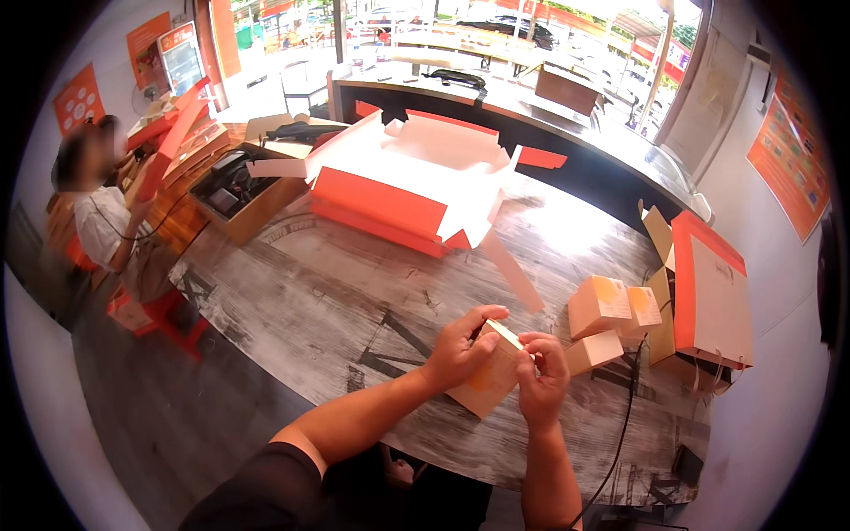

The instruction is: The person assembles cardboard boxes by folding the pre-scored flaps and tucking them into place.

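Note:
Between my hands is a small cream-coloured carton (482, 387) with a yellow-orange patch, standing tilted over the table's near side. My left hand (463, 348) grips its upper left side, thumb on the near face and fingers behind. At the top right edge my right hand (542, 370) pinches the carton's rim or flap with thumb and fingertips. The carton's far side is hidden from view. Just right of my right hand sit similar small boxes: one with a yellow top (600, 305), another behind it (644, 311), and a plain one lying in front (595, 352).
A large open orange-and-white carton (381, 202) with spread flaps stands at the table's far side. An orange-and-cream bag (708, 292) leans by an open cardboard box at right. A black cable (627, 416) crosses the right side. At left, a person (111, 212) sits near a box of dark items (235, 190).

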`<state>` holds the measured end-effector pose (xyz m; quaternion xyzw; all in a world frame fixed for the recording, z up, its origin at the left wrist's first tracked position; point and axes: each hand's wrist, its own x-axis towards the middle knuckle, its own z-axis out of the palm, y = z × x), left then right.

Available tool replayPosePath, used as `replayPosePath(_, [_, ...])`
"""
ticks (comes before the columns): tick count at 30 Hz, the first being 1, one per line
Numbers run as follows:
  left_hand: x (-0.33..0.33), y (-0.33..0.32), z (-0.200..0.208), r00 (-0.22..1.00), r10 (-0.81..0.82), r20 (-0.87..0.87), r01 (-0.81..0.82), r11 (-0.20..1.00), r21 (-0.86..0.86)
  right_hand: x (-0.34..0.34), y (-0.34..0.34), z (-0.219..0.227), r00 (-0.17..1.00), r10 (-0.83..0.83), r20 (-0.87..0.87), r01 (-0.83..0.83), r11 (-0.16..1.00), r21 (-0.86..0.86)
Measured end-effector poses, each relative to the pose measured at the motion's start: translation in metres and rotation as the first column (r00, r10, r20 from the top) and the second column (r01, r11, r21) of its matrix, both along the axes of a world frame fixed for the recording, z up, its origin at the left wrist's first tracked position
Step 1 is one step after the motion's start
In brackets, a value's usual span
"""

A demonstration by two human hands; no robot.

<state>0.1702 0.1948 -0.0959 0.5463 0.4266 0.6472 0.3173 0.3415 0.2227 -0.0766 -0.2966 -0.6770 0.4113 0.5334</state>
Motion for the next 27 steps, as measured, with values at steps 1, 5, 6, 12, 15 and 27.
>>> replayPosePath(1, [0.000,0.001,-0.001,0.999,-0.008,0.033,0.009,0.999,-0.034,0.000,0.001,0.000,0.999,-0.002,0.048,-0.001,0.998,0.063])
replayPosePath(5, [0.000,0.003,-0.001,0.986,-0.023,0.165,0.048,0.987,-0.150,-0.005,-0.001,0.004,0.988,-0.015,0.156,-0.016,0.981,0.195])
replayPosePath(6, [0.000,0.003,-0.002,0.980,-0.023,0.198,0.059,0.983,-0.175,-0.006,-0.002,0.006,0.987,-0.014,0.162,-0.018,0.980,0.198])
replayPosePath(12, [0.001,0.008,-0.002,0.958,-0.108,0.265,0.117,0.993,-0.017,-0.004,0.006,-0.011,0.988,0.017,0.151,-0.038,0.990,0.137])
replayPosePath(15, [0.002,0.004,-0.002,0.967,-0.159,0.201,0.167,0.986,-0.025,-0.004,0.004,-0.010,0.997,0.070,-0.040,-0.074,0.990,-0.118])
replayPosePath(27, [-0.007,0.008,-0.016,0.972,-0.203,0.120,0.206,0.978,-0.013,-0.001,0.011,-0.022,0.984,0.113,-0.136,-0.139,0.968,-0.207])
